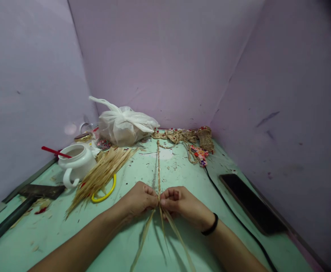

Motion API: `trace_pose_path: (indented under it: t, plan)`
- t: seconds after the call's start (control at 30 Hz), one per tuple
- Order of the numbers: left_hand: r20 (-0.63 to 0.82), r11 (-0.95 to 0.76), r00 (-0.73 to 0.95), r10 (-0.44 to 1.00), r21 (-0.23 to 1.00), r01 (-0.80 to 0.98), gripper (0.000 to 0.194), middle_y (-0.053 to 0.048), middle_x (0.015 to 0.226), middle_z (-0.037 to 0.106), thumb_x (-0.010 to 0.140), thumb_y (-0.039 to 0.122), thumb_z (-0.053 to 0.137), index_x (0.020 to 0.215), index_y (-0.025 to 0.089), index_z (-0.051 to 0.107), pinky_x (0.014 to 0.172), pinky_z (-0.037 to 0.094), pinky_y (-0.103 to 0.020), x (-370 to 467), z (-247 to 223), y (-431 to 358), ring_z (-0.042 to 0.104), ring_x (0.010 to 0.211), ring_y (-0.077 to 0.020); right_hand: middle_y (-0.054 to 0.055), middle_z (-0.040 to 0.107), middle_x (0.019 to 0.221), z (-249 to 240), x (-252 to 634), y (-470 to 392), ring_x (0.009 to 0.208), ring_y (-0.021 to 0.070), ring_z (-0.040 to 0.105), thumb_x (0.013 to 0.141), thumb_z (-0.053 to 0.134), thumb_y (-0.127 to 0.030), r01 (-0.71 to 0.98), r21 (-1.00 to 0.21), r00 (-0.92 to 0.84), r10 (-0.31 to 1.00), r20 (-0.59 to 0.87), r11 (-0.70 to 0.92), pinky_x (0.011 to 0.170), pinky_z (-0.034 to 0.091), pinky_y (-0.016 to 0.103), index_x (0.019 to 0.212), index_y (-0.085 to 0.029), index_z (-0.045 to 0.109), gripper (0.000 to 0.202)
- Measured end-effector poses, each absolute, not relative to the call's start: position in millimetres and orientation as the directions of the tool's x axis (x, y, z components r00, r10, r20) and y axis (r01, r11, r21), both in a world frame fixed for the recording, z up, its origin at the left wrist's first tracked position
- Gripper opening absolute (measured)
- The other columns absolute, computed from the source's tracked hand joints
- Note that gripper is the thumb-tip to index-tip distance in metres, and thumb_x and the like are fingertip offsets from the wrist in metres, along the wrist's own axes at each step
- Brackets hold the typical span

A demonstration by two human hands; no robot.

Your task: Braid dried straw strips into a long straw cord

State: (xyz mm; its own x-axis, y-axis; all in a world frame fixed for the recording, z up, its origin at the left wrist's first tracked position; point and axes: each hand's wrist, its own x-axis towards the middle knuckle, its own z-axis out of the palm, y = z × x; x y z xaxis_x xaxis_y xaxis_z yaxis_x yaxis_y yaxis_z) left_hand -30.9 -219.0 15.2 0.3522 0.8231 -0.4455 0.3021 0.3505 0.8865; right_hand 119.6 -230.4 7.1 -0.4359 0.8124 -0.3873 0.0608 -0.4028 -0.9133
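Note:
A thin straw braid [158,166] runs straight away from me over the pale green tabletop. At its near end, my left hand [143,198] and my right hand [178,202] meet, each with fingers pinched on the straw. Loose straw strands [179,238] fan out below the hands toward me. The exact crossing of the strands is hidden by my fingertips. A black band [211,225] circles my right wrist.
Left: a bundle of dry straw [105,170], yellow-handled scissors [104,196], a white pot [76,162] and a hammer-like tool [40,190]. Behind: a tied plastic bag [126,126] and braided cord [179,135]. Right: a patterned glue gun [200,155], its cable [230,207] and a dark phone [250,202].

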Motion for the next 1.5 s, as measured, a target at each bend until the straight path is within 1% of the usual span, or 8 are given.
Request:
trace_pose_path:
  t: [0.5,0.67,0.83,1.03,1.23,1.3,1.4,1.5]
  plan:
    - [-0.351,0.174,0.398,0.848,0.892,0.416,0.005,0.006,0.038,0.034,0.05,0.014,0.048,0.049,0.012,0.052,0.039,0.015,-0.02,-37.9,5.6,-213.3,0.024,0.038,-0.0038,-0.007,0.039,0.038,-2.7,110.6,-230.2,0.033,0.0018,0.028,0.057,0.061,-0.023,0.068,-0.928,-0.299,0.88,-0.368,-0.366,0.034,0.016,0.018,0.054,-0.014,0.047,0.017]
    - [-0.255,0.005,0.414,0.874,0.856,0.517,0.012,0.004,0.043,0.038,0.051,0.016,0.044,0.05,0.01,0.055,0.043,0.022,-0.019,-38.1,-3.2,-212.4,0.03,0.045,-0.0061,-0.006,0.043,0.039,-3.9,107.3,-230.2,0.034,0.0031,0.032,0.053,0.059,-0.018,0.046,-0.92,-0.255,0.886,-0.387,-0.389,0.034,0.014,0.018,0.056,-0.013,0.051,0.009]
    - [-0.234,-0.149,0.473,0.85,0.753,0.641,0.019,0.003,0.046,0.042,0.057,0.019,0.041,0.053,0.011,0.058,0.045,0.024,-0.019,-42.6,8.4,-216.8,0.034,0.047,-0.0071,-0.002,0.053,0.045,-4.6,106.6,-229.6,0.033,0.0022,0.03,0.052,0.056,-0.016,0.013,-0.909,-0.252,0.878,-0.406,-0.417,0.034,0.013,0.019,0.056,-0.012,0.053,0.007]
    - [-0.21,-0.232,0.382,0.9,0.512,0.827,0.02,0.0,0.047,0.045,0.063,0.02,0.042,0.053,0.014,0.058,0.046,0.023,-0.02,-39.5,36.2,-237.4,0.037,0.047,-0.0083,-0.003,0.053,0.044,-1.4,104.7,-232.1,0.032,0.0016,0.025,0.052,0.057,-0.019,0.014,-0.905,-0.249,0.875,-0.416,-0.426,0.034,0.01,0.02,0.055,-0.012,0.054,0.008]
    - [-0.123,-0.305,0.371,0.92,0.371,0.877,0.024,-0.008,0.062,0.058,0.071,0.022,0.039,0.067,0.015,0.062,0.051,0.027,-0.025,-23.0,21.3,-268.9,0.048,0.054,-0.0147,-0.007,0.043,0.039,0.5,101.0,-235.0,0.032,0.0013,0.027,0.052,0.059,-0.019,-0.033,-0.905,-0.209,0.888,-0.41,-0.425,0.035,0.013,0.019,0.054,-0.013,0.051,0.01]
    - [-0.127,-0.323,0.407,0.905,0.419,0.848,0.024,-0.008,0.06,0.057,0.071,0.023,0.04,0.066,0.014,0.062,0.051,0.027,-0.025,-24.8,19.6,-266.8,0.048,0.053,-0.0148,-0.008,0.04,0.037,0.2,100.9,-235.1,0.031,0.001,0.024,0.052,0.06,-0.02,-0.041,-0.898,-0.227,0.879,-0.419,-0.439,0.035,0.012,0.019,0.053,-0.014,0.05,0.012]
    - [-0.137,-0.235,0.401,0.906,0.625,0.745,0.026,-0.004,0.051,0.053,0.071,0.028,0.044,0.055,0.013,0.059,0.048,0.029,-0.022,-34.2,26.9,-250.1,0.046,0.049,-0.0119,-0.007,0.042,0.038,-0.2,102.1,-234.6,0.033,0.0012,0.026,0.051,0.061,-0.02,-0.074,-0.895,-0.27,0.873,-0.407,-0.44,0.036,0.012,0.019,0.053,-0.013,0.051,0.012]
    - [-0.19,0.042,0.199,0.961,0.816,0.577,0.024,0.0,0.052,0.055,0.068,0.029,0.048,0.08,0.013,0.061,0.043,0.031,-0.02,-40.6,34.3,-232.0,0.045,0.043,-0.0091,-0.004,0.049,0.044,0.2,103.8,-233.9,0.037,0.0018,0.031,0.051,0.063,-0.022,-0.106,-0.906,-0.299,0.882,-0.365,-0.411,0.037,0.017,0.018,0.055,-0.013,0.052,0.015]
